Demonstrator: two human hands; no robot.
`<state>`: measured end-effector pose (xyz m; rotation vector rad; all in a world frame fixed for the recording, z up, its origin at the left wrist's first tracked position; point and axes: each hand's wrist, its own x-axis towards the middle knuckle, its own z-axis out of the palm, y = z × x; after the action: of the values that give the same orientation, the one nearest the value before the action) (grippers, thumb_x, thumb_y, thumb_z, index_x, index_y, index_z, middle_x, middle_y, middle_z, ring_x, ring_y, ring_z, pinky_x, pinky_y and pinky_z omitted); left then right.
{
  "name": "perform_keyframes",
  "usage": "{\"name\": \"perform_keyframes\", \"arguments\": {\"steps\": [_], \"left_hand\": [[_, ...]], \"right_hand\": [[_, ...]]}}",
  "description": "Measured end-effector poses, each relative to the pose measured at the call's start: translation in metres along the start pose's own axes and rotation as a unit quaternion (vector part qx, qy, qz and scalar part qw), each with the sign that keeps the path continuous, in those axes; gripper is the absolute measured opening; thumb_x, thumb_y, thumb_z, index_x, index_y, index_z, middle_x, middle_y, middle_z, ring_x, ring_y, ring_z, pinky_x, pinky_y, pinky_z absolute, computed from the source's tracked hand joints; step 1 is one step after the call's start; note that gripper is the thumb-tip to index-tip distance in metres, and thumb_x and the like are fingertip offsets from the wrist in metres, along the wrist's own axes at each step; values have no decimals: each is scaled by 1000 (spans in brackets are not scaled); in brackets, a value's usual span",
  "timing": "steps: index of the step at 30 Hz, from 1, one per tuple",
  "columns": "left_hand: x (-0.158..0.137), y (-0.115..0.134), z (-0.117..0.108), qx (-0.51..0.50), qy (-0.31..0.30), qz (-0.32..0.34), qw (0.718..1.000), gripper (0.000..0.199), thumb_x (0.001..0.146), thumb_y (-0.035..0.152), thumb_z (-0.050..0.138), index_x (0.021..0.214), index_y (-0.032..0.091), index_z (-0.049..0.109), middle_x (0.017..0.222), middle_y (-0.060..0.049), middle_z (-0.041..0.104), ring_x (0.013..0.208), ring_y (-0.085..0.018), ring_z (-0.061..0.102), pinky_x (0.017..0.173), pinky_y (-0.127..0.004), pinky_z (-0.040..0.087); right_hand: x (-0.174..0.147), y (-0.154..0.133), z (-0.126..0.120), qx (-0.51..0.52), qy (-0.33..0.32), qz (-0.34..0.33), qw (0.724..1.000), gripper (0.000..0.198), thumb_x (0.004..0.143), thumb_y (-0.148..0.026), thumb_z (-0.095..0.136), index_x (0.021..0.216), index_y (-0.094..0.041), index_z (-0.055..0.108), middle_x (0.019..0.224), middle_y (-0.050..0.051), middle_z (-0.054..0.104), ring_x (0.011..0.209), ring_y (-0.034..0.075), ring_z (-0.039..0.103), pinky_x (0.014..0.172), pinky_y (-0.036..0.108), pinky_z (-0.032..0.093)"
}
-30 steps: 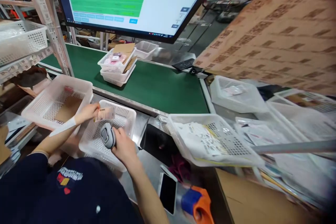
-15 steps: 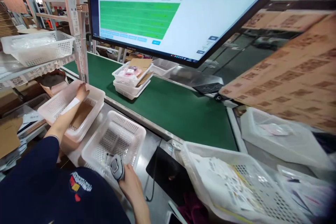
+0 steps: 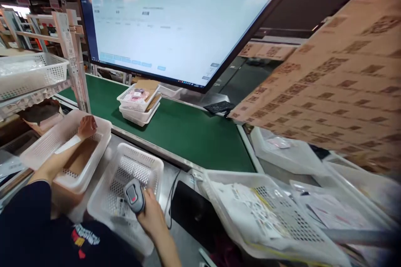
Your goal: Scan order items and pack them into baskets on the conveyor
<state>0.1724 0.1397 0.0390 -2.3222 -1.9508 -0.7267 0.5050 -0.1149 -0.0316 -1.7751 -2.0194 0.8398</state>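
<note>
My right hand (image 3: 152,215) is wrapped round a grey handheld barcode scanner (image 3: 134,196), above the near white basket (image 3: 140,153). A small label (image 3: 120,206) shows on that basket's floor, beside the scanner. Over the left white basket (image 3: 102,133), my left hand (image 3: 87,127) has its fingers curled in, and whatever they may hold is hidden. A white strip (image 3: 67,144) lies along that wrist. Brown cardboard (image 3: 82,156) sits in the left basket below the hand.
Stacked baskets (image 3: 138,110) with pink packets and cardboard stand on the green conveyor (image 3: 184,135). A large monitor (image 3: 150,41) hangs above it. To the right are a basket of white bags (image 3: 250,212), a black tablet-like panel (image 3: 196,212) and a keyboard (image 3: 219,107).
The monitor's green table has given way to a mostly white page. My right hand has raised the scanner slightly over the basket. My left hand's fingers look more curled. The camera view has shifted.
</note>
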Motion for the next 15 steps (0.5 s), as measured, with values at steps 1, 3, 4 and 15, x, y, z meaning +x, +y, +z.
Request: {"name": "perform_keyframes", "arguments": {"steps": [1, 3, 4, 15], "left_hand": [[-5, 4, 6, 4, -7, 1, 1000, 51, 87, 14, 72, 136, 7, 56, 141, -21, 57, 132, -37, 52, 114, -52, 44], [-21, 20, 12, 11, -30, 52, 998, 63, 81, 11, 72, 142, 10, 54, 149, -21, 52, 140, -39, 46, 121, -48, 37], [-32, 30, 13, 14, -47, 97, 994, 67, 80, 13, 72, 144, 13, 53, 151, -19, 51, 141, -38, 45, 122, -48, 36], [-121, 57, 23, -43, -317, 294, 901, 91, 84, 50, 77, 160, 14, 41, 162, -24, 45, 148, -42, 44, 124, -55, 36]], "right_hand": [[5, -12, -11, -13, 2, -5, 1000, 54, 78, -1, 57, 129, -21, 61, 118, 8, 59, 102, 24, 67, 87, 32, 51], [16, -38, -29, -50, 3, 0, 999, 63, 83, -7, 59, 143, -22, 55, 124, 10, 58, 99, 25, 66, 84, 34, 52], [20, -50, -36, -69, -3, 1, 998, 67, 84, -10, 60, 149, -22, 50, 128, 11, 57, 99, 25, 67, 84, 35, 52], [-22, -5, 6, -73, -63, 71, 993, 51, 82, -6, 61, 132, -18, 64, 124, 12, 64, 107, 28, 69, 84, 34, 47]]}}
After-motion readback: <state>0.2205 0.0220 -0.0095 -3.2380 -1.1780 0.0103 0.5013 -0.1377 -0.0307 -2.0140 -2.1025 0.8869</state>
